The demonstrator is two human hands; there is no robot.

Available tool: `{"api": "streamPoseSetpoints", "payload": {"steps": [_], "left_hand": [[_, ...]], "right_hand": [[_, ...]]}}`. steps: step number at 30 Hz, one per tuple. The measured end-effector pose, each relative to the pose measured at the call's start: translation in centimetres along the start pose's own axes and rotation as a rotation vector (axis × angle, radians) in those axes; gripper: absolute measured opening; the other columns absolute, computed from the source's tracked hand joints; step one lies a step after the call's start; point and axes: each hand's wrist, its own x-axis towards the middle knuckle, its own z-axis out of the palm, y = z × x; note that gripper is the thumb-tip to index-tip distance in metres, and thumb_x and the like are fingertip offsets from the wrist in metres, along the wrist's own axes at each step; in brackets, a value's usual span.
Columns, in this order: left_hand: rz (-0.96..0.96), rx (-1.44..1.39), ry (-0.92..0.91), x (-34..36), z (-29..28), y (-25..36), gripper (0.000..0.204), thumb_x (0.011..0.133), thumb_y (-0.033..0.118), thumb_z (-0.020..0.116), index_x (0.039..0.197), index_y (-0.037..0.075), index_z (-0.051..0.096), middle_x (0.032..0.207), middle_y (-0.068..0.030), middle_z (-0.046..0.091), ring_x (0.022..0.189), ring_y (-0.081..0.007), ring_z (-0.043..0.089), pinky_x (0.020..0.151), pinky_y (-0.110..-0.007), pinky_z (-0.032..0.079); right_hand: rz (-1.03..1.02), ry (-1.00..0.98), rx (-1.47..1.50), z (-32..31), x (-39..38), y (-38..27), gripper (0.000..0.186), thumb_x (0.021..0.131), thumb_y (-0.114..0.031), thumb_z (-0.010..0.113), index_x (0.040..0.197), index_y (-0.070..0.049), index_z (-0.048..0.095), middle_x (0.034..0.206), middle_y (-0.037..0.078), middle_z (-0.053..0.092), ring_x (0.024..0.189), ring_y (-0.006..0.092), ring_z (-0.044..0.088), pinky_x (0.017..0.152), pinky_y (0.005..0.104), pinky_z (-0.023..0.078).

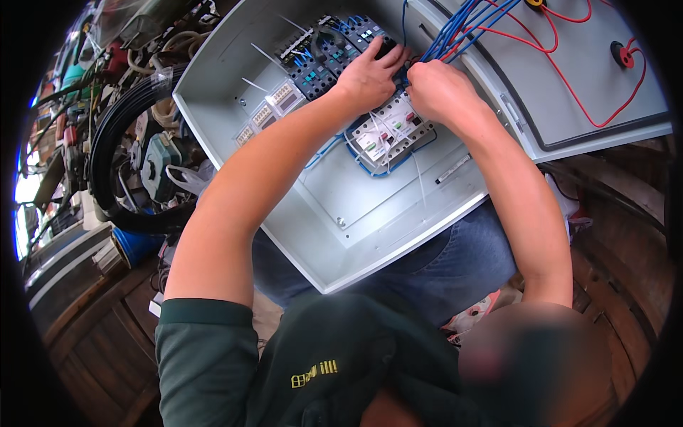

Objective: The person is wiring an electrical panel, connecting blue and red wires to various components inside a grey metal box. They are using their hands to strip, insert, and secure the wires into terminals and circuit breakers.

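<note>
My left hand point(373, 80) rests on the right end of a row of black contactors point(316, 71), its fingers apart and bent over the dark housings beside the wires. My right hand point(437, 89) is closed with fingertips together at the base of a bundle of blue and red wires point(462, 28); what they grip is hidden. Just below both hands sit white breakers point(384, 135) with blue wire looped round them. All this is inside an open grey metal enclosure point(313, 235), where small white labelled modules point(281, 96) stand left of the contactors and loose white strips stick out.
The enclosure's door point(590, 71) is swung out at the right, with red-wired round fittings point(622, 55). A marker point(452, 171) lies inside the box. My jeans point(455, 256) are beneath it. A black coil point(107, 171), a blue container point(131, 245) and cluttered tools fill the left.
</note>
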Motion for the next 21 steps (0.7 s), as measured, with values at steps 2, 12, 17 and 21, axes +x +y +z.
{"api": "streamPoseSetpoints", "payload": {"steps": [2, 12, 17, 21], "left_hand": [[-0.033, 0.027, 0.052, 0.7, 1.0, 1.0, 0.031, 0.088, 0.028, 0.06, 0.112, 0.018, 0.076, 0.157, -0.0163, 0.036, 0.148, -0.0347, 0.024, 0.115, -0.064, 0.016], [-0.058, 0.013, 0.112, 1.6, 2.5, 1.5, 0.037, 0.09, 0.027, 0.057, 0.118, 0.012, 0.073, 0.157, -0.019, 0.036, 0.147, -0.0392, 0.027, 0.118, -0.065, 0.013], [-0.054, 0.079, 0.111, 1.5, 2.2, 1.1, 0.053, 0.09, 0.029, 0.053, 0.14, 0.01, 0.055, 0.152, -0.0149, 0.043, 0.144, -0.034, 0.033, 0.116, -0.063, 0.017], [-0.045, 0.048, 0.084, 1.4, 1.7, 1.0, 0.055, 0.089, 0.031, 0.055, 0.14, 0.01, 0.055, 0.153, -0.0168, 0.042, 0.145, -0.0356, 0.032, 0.116, -0.065, 0.017]], "right_hand": [[-0.013, -0.017, -0.011, 0.0, -0.2, 0.0, 0.017, 0.076, -0.003, 0.066, 0.091, 0.002, 0.074, 0.092, 0.021, 0.072, 0.092, 0.0374, 0.071, 0.08, 0.0452, 0.058], [-0.046, 0.008, 0.005, 0.1, 0.0, 0.2, 0.015, 0.084, -0.009, 0.063, 0.09, 0.002, 0.071, 0.088, 0.024, 0.07, 0.087, 0.0402, 0.069, 0.079, 0.0483, 0.056], [-0.017, 0.032, 0.009, -0.2, -0.1, -0.1, 0.014, 0.078, -0.002, 0.064, 0.088, 0.001, 0.074, 0.091, 0.021, 0.072, 0.09, 0.0365, 0.071, 0.081, 0.0455, 0.057], [-0.023, 0.012, -0.008, -0.2, 0.0, -0.2, 0.014, 0.078, -0.002, 0.064, 0.088, 0.0, 0.074, 0.091, 0.021, 0.072, 0.09, 0.0369, 0.071, 0.081, 0.0456, 0.057]]}}
